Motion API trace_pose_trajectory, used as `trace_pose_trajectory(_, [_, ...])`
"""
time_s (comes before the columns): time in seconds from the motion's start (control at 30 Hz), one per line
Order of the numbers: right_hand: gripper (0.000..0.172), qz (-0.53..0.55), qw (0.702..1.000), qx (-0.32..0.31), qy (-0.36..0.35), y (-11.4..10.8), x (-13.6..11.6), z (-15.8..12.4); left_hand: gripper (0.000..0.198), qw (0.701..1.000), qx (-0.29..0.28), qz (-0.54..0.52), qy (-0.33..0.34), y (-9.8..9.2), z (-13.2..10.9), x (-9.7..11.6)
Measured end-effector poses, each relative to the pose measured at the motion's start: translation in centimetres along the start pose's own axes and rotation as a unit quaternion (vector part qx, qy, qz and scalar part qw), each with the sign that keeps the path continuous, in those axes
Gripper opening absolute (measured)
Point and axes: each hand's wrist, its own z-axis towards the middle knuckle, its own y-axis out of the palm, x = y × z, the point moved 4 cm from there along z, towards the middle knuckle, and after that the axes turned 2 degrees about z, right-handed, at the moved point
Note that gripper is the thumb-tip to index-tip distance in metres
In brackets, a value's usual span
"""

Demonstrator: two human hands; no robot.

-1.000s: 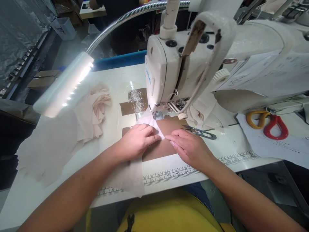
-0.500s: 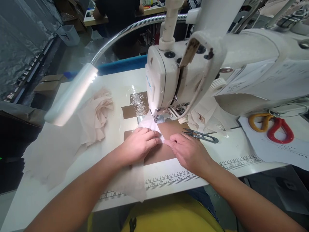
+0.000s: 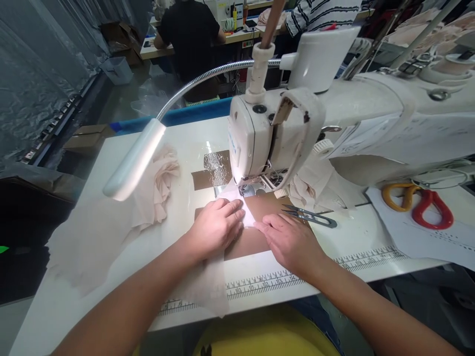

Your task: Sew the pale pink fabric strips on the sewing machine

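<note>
Fabric [image 3: 248, 217]: pinkish white. Sewing machine [image 3: 250, 143]: off-white (blue lettering [image 3: 232, 141], blurred). Looped handles [image 3: 432, 225]: one yellow, one red. Snips [image 3: 302, 214]: dark grey. Ruler strip [image 3: 267, 284]: white, black ticks. Co-worker's sleeve [image 3: 297, 22]: black-and-white stripes.

We are in a sewing workshop: around us are a sewing machine [image 3: 250, 143], thread snips [image 3: 315, 218], heaped fabric [image 3: 160, 185] and people [image 3: 190, 37] at another table [image 3: 236, 37].
</note>
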Motion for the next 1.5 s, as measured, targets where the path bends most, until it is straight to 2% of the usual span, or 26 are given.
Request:
trace_pose_trajectory(0.3, [0.031,-0.008,1.000,0.006,-0.023,-0.4,-0.3,0.4,0.031,1.000,-0.005,-0.027,-0.010,-0.1,0.0,-0.1])
trace_pose_trajectory(0.57, [0.030,-0.014,0.996,-0.088,-0.011,-0.3,-0.1,1.8,0.034,0.999,0.010,-0.029,0.014,-0.4,0.3,-1.6])
trace_pose_trajectory(0.7, [0.028,-0.012,0.993,-0.113,0.002,-0.4,-0.3,2.9,0.033,0.999,0.021,-0.034,0.027,-0.5,0.6,-2.5])
trace_pose_trajectory(0.87, [0.026,-0.012,0.996,-0.089,0.005,-0.2,-0.3,3.1,0.032,0.999,-0.006,0.008,0.033,-0.3,0.7,-2.8])
trace_pose_trajectory(1.13, [0.025,-0.019,0.998,-0.065,-0.009,0.0,-0.2,2.9,0.031,0.995,-0.041,0.043,0.077,-0.3,0.0,-1.3])
trace_pose_trajectory(1.5, [0.026,-0.012,0.999,-0.041,0.000,0.3,-0.3,2.6,0.030,0.993,-0.033,0.049,0.102,-0.3,-0.1,-1.3])
